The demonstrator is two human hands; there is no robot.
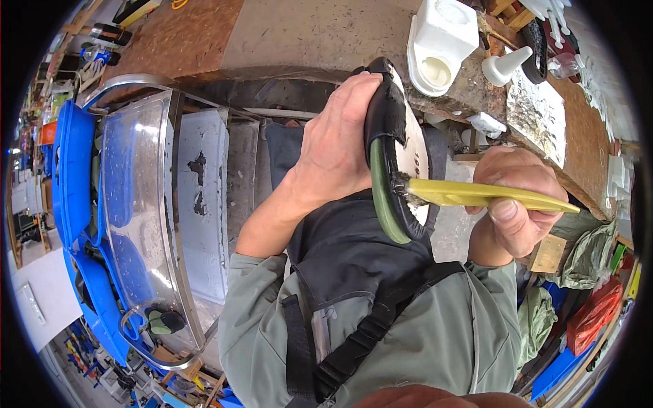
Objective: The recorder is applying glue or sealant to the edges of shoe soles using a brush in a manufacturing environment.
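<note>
My left hand (337, 139) grips a shoe upper (386, 112) stretched over a last, held on edge above my lap. The upper is black with a green side panel, and its pale underside faces right. In my right hand (520, 197) is a brush (469, 193) with a flat yellow handle, pinched between thumb and fingers. Its dark bristles touch the folded black margin around the underside, near the lower end. My left fingertips are partly hidden behind the black upper.
On the stained workbench (292, 34) ahead stand a white pot (442, 41) with an open cup and a white cone (507, 66). A smeared white sheet (537, 112) lies at right. Left are a clear metal-framed trolley (139, 204) and blue bins (73, 177). A red bag (592, 316) hangs lower right.
</note>
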